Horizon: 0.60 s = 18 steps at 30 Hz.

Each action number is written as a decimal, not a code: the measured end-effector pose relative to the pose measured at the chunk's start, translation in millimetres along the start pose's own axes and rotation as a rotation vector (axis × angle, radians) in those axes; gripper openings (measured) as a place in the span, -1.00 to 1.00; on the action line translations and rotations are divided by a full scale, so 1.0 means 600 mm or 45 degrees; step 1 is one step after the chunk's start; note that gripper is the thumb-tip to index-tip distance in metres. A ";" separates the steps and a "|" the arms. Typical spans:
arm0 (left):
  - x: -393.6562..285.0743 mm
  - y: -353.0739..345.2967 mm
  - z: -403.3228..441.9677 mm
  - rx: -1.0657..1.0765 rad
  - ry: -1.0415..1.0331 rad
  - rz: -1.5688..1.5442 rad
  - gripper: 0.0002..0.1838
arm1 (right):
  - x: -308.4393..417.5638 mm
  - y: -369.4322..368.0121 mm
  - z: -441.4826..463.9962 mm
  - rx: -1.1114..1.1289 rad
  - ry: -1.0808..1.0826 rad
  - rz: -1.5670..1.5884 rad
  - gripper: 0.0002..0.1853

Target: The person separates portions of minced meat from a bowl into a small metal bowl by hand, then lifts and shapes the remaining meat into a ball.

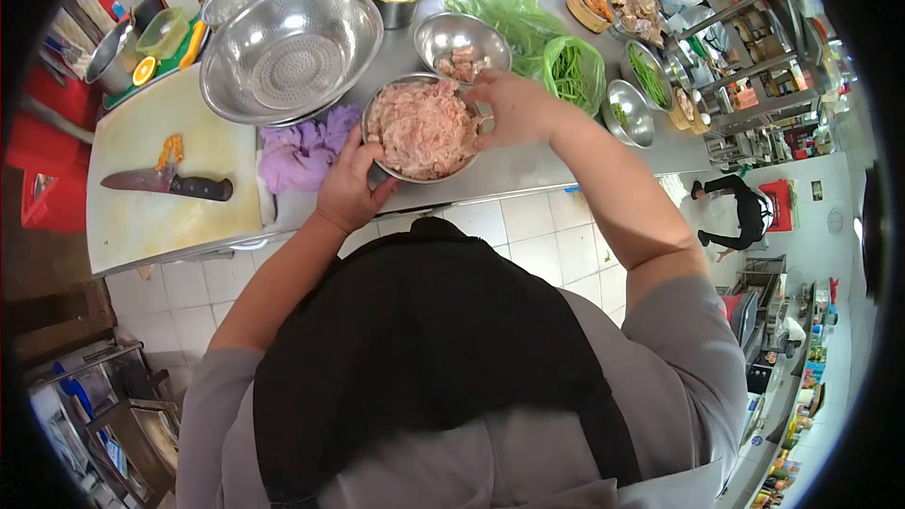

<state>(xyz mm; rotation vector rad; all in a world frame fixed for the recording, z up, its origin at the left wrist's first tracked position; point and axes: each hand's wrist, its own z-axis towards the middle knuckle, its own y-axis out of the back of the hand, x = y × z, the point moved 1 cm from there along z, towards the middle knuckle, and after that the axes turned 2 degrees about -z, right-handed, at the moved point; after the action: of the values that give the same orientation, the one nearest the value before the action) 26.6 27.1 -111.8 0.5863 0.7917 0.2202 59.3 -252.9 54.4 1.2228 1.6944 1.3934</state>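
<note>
Bowl [443, 178] of raw meat [421, 129] at counter's [537, 162] near edge, likely for easy reach. Left hand [349, 186] grips left rim, seemingly steadying. Right hand [521, 109] curled at right rim; whether pinching meat, cannot tell.

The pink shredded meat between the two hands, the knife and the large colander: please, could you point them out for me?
Pink shredded meat [421, 126]: head view, middle of the heap.
Knife [153, 181]: head view, blade, near the handle.
Large colander [300, 73]: head view, perforated base inside.

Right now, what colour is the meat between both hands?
The meat is pale pink, seen best in the head view.
</note>
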 end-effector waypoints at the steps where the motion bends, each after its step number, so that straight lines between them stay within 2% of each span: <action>1: -0.004 0.003 0.003 0.003 0.007 -0.006 -0.38 | 0.014 -0.011 -0.008 -0.031 -0.011 -0.019 -0.28; 8: -0.005 0.002 0.007 0.015 0.045 -0.048 -0.43 | 0.049 -0.044 0.007 0.066 -0.296 0.043 -0.33; 18: -0.011 0.007 0.009 0.028 0.059 -0.059 -0.45 | 0.024 -0.052 0.018 0.082 -0.210 0.063 -0.38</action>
<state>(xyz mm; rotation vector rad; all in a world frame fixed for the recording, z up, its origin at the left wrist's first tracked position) 26.0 25.5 -102.2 0.5847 0.8523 0.1829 55.0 -236.1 23.2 1.3840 1.6157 1.2380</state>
